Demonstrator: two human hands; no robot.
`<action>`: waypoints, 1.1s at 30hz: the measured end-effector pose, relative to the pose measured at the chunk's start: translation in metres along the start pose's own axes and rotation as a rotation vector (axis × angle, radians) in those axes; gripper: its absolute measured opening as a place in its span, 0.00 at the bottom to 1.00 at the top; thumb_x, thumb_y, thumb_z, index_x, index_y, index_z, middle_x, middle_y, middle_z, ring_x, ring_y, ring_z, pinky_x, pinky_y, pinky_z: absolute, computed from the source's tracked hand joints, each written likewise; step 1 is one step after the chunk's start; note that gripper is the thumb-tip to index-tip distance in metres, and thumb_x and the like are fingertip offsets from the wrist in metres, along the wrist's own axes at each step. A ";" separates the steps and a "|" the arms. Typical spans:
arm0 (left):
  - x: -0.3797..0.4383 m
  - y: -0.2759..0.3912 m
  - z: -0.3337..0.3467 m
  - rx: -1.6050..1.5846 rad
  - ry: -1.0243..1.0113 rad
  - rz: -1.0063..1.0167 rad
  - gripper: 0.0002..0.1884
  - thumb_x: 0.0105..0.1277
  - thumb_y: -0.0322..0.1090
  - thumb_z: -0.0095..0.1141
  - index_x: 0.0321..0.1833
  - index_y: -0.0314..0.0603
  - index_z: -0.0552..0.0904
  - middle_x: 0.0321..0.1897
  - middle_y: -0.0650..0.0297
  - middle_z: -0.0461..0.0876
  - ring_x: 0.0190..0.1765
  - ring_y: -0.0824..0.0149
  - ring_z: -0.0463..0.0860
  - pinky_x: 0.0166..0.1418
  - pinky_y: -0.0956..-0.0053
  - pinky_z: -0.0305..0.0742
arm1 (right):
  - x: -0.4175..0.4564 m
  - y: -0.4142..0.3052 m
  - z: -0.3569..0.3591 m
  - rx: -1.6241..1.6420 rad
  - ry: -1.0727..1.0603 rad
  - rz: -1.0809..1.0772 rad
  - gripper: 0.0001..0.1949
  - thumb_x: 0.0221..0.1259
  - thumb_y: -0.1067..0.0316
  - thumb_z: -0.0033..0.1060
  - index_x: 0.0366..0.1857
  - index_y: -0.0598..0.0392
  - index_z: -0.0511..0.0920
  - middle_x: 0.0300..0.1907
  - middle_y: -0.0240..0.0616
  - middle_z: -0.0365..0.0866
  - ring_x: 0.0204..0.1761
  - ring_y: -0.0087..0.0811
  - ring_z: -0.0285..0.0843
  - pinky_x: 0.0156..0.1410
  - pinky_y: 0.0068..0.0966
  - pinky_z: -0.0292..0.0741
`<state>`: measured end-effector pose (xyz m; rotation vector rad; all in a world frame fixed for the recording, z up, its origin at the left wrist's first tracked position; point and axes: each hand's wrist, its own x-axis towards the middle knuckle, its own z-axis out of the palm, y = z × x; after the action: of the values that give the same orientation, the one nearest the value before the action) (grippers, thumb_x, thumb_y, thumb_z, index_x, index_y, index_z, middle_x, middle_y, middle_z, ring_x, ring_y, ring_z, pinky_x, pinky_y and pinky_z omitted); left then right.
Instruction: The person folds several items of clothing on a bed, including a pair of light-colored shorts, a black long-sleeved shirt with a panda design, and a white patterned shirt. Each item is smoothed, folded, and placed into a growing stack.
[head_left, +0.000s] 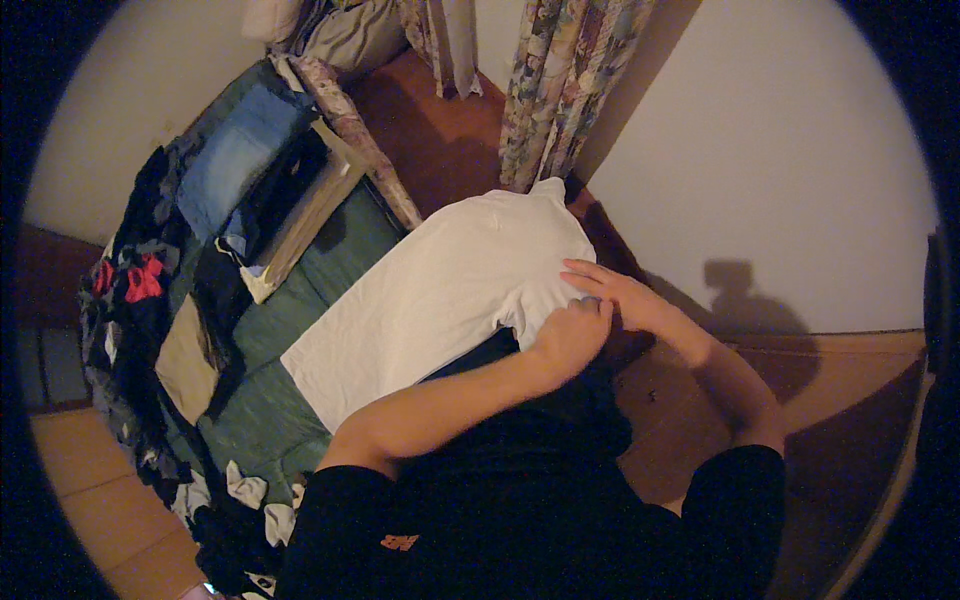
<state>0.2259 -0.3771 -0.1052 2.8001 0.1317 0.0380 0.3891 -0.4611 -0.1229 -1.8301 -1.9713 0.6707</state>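
A white T-shirt is spread before me, its hem end lying on the green padded surface and its collar end towards the right. My left hand has its fingers curled at the shirt's near right edge, beside a short sleeve. The cloth between those fingers is mostly hidden. Close against it, my right hand lies palm down at the same end, with its fingers extended and slightly apart on the fabric. The shirt's other sleeve sticks out at the far end.
Folded blue denim and a stack of dark and beige clothes lie at the back left. Loose dark clothing and white socks line the left side. A floral curtain hangs beyond; a wall rises at right.
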 end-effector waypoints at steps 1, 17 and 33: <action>0.005 -0.013 -0.009 -0.130 0.029 0.007 0.12 0.63 0.33 0.54 0.48 0.36 0.77 0.34 0.46 0.84 0.33 0.46 0.86 0.37 0.52 0.82 | -0.003 -0.002 0.000 0.024 0.017 0.039 0.35 0.51 0.72 0.59 0.70 0.54 0.65 0.72 0.49 0.64 0.69 0.47 0.68 0.73 0.35 0.67; 0.053 -0.185 -0.074 -1.194 -0.153 -0.569 0.15 0.65 0.39 0.54 0.53 0.47 0.81 0.43 0.67 0.83 0.42 0.67 0.81 0.45 0.68 0.78 | 0.064 0.060 -0.004 0.238 0.219 0.370 0.23 0.70 0.49 0.53 0.35 0.64 0.81 0.30 0.51 0.82 0.34 0.40 0.81 0.42 0.37 0.75; 0.005 -0.165 -0.026 -0.347 -0.116 -0.572 0.37 0.55 0.48 0.67 0.64 0.36 0.69 0.47 0.39 0.81 0.47 0.40 0.84 0.52 0.52 0.79 | 0.085 0.039 -0.002 0.165 0.307 0.446 0.21 0.72 0.50 0.49 0.34 0.59 0.82 0.35 0.58 0.82 0.40 0.59 0.81 0.48 0.49 0.76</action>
<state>0.2155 -0.2137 -0.1358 2.3184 0.8039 -0.2164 0.4143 -0.3746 -0.1480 -2.1363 -1.2890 0.6092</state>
